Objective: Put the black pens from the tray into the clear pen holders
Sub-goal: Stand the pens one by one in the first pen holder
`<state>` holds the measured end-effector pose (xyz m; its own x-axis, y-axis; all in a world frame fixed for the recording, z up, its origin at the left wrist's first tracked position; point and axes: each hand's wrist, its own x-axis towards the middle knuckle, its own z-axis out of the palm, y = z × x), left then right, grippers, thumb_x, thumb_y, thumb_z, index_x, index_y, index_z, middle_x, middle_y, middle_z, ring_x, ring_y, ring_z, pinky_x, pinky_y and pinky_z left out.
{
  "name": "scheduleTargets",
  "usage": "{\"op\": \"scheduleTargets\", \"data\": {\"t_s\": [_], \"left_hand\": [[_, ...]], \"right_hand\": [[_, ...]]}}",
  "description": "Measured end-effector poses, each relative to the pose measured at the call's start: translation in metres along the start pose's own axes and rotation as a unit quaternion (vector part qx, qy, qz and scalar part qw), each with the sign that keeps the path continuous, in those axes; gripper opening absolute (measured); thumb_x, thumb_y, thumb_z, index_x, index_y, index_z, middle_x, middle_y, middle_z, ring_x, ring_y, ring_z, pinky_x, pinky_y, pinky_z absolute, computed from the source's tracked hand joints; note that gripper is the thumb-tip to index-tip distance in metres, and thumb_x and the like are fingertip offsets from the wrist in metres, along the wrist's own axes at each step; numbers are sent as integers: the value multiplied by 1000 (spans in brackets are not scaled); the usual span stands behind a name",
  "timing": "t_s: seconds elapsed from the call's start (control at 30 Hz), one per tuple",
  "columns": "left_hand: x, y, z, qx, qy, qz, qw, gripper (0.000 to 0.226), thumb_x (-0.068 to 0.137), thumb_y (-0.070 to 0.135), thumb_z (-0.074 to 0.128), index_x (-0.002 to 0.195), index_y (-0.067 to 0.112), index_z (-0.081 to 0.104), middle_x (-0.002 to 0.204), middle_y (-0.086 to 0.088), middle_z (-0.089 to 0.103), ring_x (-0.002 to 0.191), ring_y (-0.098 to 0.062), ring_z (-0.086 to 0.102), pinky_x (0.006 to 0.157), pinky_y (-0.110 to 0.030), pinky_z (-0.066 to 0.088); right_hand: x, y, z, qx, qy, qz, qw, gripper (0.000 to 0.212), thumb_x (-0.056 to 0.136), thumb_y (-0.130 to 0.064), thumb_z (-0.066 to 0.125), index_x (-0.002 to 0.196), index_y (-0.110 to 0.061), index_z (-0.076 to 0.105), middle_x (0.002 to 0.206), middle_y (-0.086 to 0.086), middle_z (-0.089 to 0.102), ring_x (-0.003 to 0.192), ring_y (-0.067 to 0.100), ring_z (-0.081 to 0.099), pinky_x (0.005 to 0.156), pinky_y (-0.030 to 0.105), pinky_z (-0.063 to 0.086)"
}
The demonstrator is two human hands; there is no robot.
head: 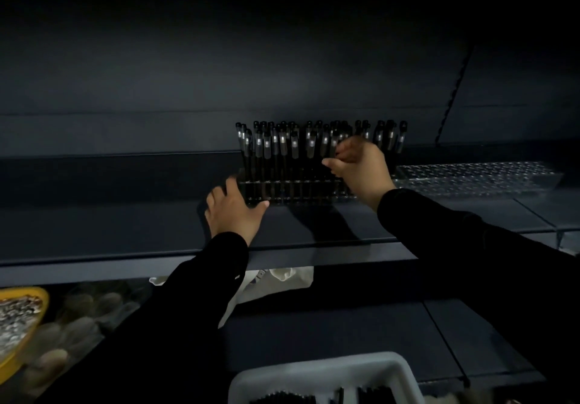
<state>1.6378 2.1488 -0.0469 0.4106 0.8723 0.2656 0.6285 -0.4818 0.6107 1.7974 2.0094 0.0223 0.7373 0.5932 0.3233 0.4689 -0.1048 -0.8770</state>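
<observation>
A clear pen holder (292, 188) stands on a dark shelf, with several black pens (276, 146) upright in it. My right hand (361, 168) is at the holder's right part, fingers curled, pinching a black pen (333, 147) among the standing ones. My left hand (233, 210) rests flat on the shelf against the holder's left front corner, fingers spread. A second clear pen holder (477, 177) with no pens in it lies to the right. The grey tray (317, 375) with black pens (373, 395) sits at the bottom edge.
The dark shelf's front edge (125, 257) runs across the middle. Below it lie a white cloth (282, 278) and, at the left, a yellow container (22, 319) with speckled contents. A shelf upright (455, 89) rises at the right.
</observation>
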Motion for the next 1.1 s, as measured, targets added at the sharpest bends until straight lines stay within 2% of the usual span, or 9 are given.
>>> {"op": "scheduleTargets", "data": {"t_s": [0.17,0.3,0.4,0.53,0.6,0.67,0.77,0.9,1.1], "left_hand": [[-22,-3,-5,-38,41,58,997,74,86,38,65,144,11,29,145,-14,34,135,-30,26,112,-40,26],[-86,-40,8,4,106,230,967,51,92,31,49,138,10,42,145,-19,36,133,-34,31,110,-47,28],[-150,-91,35,78,56,261,961,54,85,35,45,136,18,40,148,-19,32,133,-32,27,109,-44,28],[-217,-135,58,110,-99,69,987,70,89,34,56,149,19,23,156,-13,17,140,-29,19,110,-47,26],[-238,-161,69,129,-232,-71,961,80,92,39,53,152,22,3,158,-9,7,144,-27,13,114,-42,18],[-255,-185,78,67,-311,-170,933,86,85,40,60,151,27,6,152,-9,28,136,-27,33,112,-43,29],[-268,-207,93,-37,-296,-240,924,66,71,31,62,130,39,34,118,-2,60,101,-25,59,88,-40,51],[-271,-188,85,-46,-262,-267,926,67,80,20,65,139,26,33,121,-7,57,108,-31,56,93,-43,48],[-272,-187,85,-72,-250,-284,923,67,81,21,69,138,25,34,118,-9,59,106,-31,57,92,-42,48]], "right_hand": [[-44,4,-21,-12,5,-2,1000,28,85,-23,71,105,-11,56,94,4,62,85,13,60,71,20,50],[-114,39,-35,-18,-15,-76,997,14,86,-13,68,91,-8,56,76,-3,58,68,4,54,64,16,46],[-168,86,-28,-72,-78,-83,991,15,82,-9,72,86,-15,59,71,-6,57,64,9,54,61,16,44],[-227,159,-11,-138,-173,-9,975,27,81,-13,73,89,-32,55,79,-10,56,69,1,55,67,17,46],[-248,195,-3,-236,-247,62,938,20,83,-21,68,99,-29,59,85,-10,57,76,4,58,72,23,47],[-267,214,4,-252,-329,156,896,16,88,-15,57,103,-19,60,89,-4,62,79,12,60,72,23,45],[-288,224,12,-139,-376,315,861,24,91,4,43,76,-7,58,72,5,61,62,15,58,54,24,46],[-300,241,16,-7,-346,434,832,33,94,4,38,112,-12,60,102,11,63,86,23,63,64,28,54],[-300,256,18,-218,-474,285,804,48,94,-7,43,142,-11,37,146,19,34,129,33,39,109,40,34]]}}
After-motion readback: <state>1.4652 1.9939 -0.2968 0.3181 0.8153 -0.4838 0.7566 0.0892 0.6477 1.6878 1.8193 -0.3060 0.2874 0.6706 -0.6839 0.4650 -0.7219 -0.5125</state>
